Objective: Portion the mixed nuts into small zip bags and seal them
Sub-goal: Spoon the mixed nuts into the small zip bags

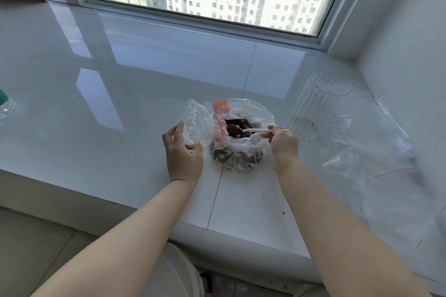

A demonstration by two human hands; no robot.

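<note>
A large clear plastic bag (251, 113) of mixed nuts (237, 159) sits open on the white sill, with an orange packet (220, 109) standing inside it. My left hand (183, 152) pinches a small clear zip bag (196, 123) and holds it up just left of the big bag. My right hand (282, 142) grips the handle of a white plastic spoon (260, 130). The spoon's bowl reaches into the big bag's mouth and carries dark nuts.
A clear ribbed glass (313, 106) stands right beside my right hand. Several empty clear zip bags (386, 152) lie flat at the right. A plastic bottle with a green label (4, 101) is at the far left edge. The window frame (193, 17) and a wall close the back and right.
</note>
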